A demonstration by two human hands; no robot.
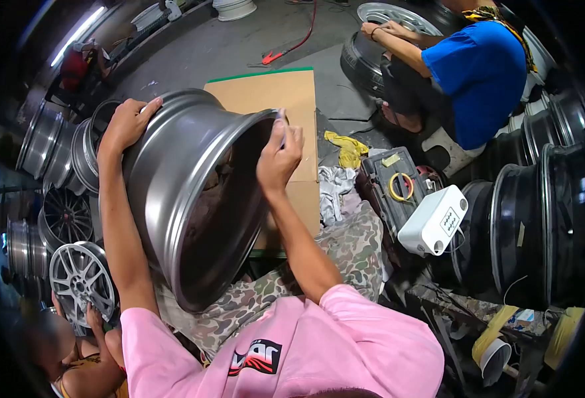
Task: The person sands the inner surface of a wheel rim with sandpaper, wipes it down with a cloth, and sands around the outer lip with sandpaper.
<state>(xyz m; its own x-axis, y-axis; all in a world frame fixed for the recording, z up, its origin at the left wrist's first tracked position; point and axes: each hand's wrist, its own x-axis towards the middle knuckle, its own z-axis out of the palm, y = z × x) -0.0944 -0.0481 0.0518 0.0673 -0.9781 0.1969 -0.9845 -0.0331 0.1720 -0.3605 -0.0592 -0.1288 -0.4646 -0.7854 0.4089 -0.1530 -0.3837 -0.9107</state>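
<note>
A large grey metal wheel rim (166,166) stands tilted in front of me, its open dark barrel turned toward my right. My left hand (132,123) grips its far left edge, with the thumb laid along the metal. At the opposite lip, my right hand (281,156) is closed, fingers curled against the edge. Something small and pale shows by its thumb, too small to name. Beneath the rim lies a cardboard sheet (299,93) with a green edge. Camouflage cloth (352,245) covers the area near my body.
At right are a white power box (432,222), a toolbox (382,179) with a yellow tape roll (400,187), and stacked dark rims (518,219). A co-worker in blue (478,79) handles a wheel by a tire (362,63). Lower left, another person holds a silver wheel (80,282).
</note>
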